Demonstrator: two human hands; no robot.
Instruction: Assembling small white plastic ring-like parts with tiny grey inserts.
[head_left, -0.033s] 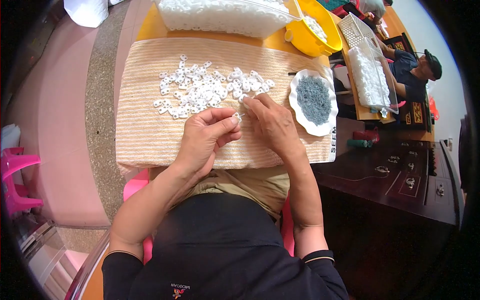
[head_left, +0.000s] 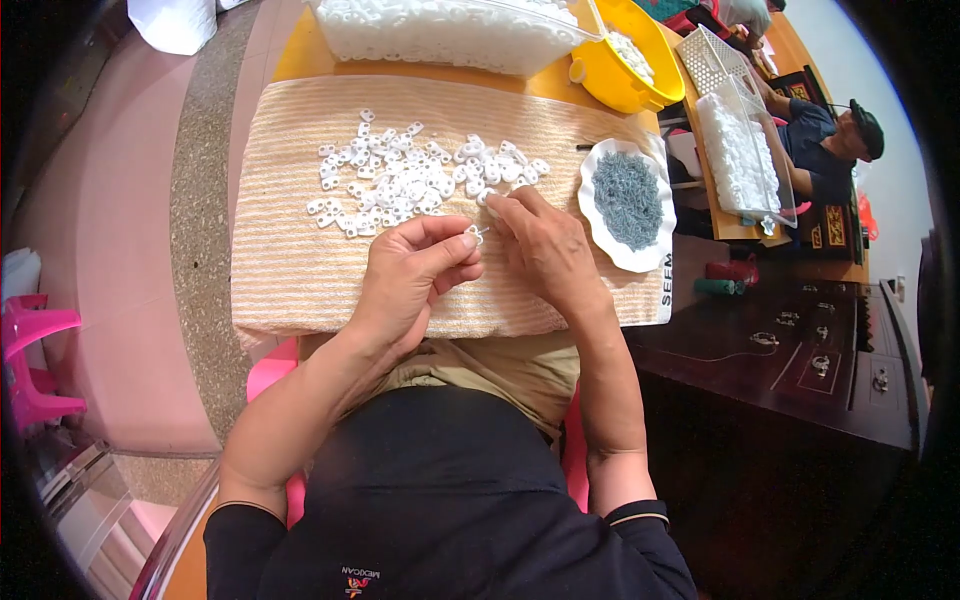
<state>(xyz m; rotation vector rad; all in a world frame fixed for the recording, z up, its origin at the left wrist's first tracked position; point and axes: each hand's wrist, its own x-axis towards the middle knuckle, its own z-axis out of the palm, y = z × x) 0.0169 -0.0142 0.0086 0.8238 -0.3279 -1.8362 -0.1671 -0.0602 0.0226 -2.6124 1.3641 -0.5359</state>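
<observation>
Between the thumb and fingers of my left hand [head_left: 410, 268] is a small white plastic part [head_left: 474, 232], with a thin metal bit sticking out of it. My right hand [head_left: 550, 245] reaches to the near edge of a small group of rounded white pieces [head_left: 508, 160]. Its fingertips close on one white piece [head_left: 486, 196] there; the thumb is mostly hidden. Left of that group lies a larger spread of white two-holed pieces [head_left: 400, 185]. A white scalloped dish [head_left: 598, 228] full of small grey metal springs or pins [head_left: 628, 200] sits beyond my right hand.
A striped towel [head_left: 290, 270] covers the table. Behind it stand a clear bin [head_left: 440, 58] of white parts and a yellow basin [head_left: 600, 85]. At right, a person [head_left: 825, 150] sits by another clear bin [head_left: 708, 160]. A pink stool [head_left: 40, 345] stands at left.
</observation>
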